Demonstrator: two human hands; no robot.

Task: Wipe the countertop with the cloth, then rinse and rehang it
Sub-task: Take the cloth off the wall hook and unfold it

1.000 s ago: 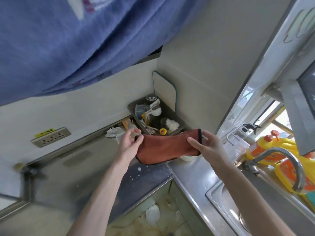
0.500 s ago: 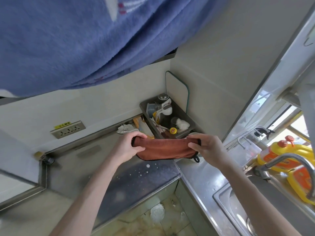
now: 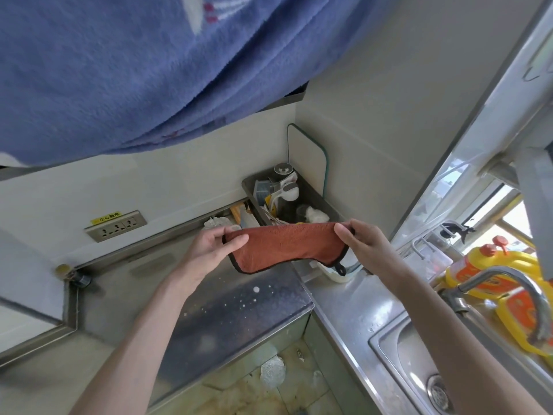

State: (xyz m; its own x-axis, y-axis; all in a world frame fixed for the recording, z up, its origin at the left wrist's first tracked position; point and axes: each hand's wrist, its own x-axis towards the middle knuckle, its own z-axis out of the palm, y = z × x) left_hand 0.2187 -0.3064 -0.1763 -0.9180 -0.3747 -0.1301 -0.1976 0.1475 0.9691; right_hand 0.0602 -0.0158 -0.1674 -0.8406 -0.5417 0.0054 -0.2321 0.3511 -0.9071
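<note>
1. Delta vs 0.5 s ago: the rust-orange microfibre cloth with black edging [image 3: 287, 247] was a narrow bunched band. Now it is pulled out flat and hangs deeper, its top edge level across the front rim of the dark grey plastic caddy [image 3: 250, 196].
2. The cloth's black hanging loop is at the lower right corner, as before; 1 s ago it was up by the right fingers.
3. Left hand [image 3: 214, 245] pinches the cloth's top left corner, thumb in front, at the caddy's front left.
4. Right hand [image 3: 363, 244] pinches the top right corner, at the caddy's front right. Both grips are tight on fabric.
5. The cloth is in the air in front of the caddy, clear of the dark speckled countertop [image 3: 239, 310] below it.
6. Counts:
   - 2 hands, 1 cloth, 1 caddy (contents cluttered, cannot itemise).
   - 1 steel wall socket plate [image 3: 116, 226] left of the caddy, 3 outlets.
   - 1 steel sink [image 3: 398, 354] and 1 curved steel tap [image 3: 508, 280], right of the caddy.
   - 2 yellow bottles with orange labels [image 3: 490, 265], right of the caddy.
   - 1 blue terry towel [image 3: 149, 70] overhead.
7. White splash spots [image 3: 256, 289] lie on the countertop in front of the caddy.
</note>
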